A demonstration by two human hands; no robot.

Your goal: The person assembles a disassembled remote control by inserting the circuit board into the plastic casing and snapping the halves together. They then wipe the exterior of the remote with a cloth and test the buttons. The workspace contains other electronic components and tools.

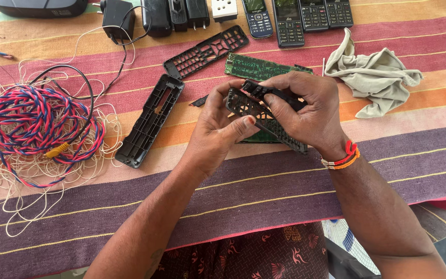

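Observation:
Both hands hold a black remote-control cover with a grid of button holes (pixel 264 119) above the striped cloth. My left hand (pixel 218 129) grips its left end, thumb pressed on the face. My right hand (pixel 305 111) closes over its upper right part, pinching a black piece at the top edge (pixel 264 90). A green circuit board (pixel 256 67) lies just beyond the hands. Another green board shows under the held cover (pixel 258 137). A black back shell (pixel 150 120) and a second button-hole cover (pixel 207 51) lie to the left.
A coil of red-and-blue twisted wire (pixel 32 124) on loose white cord sits at the left. A grey rag (pixel 372 75) lies at the right. Several keypad phones (pixel 290 20) and black adapters (pixel 120 18) line the far edge.

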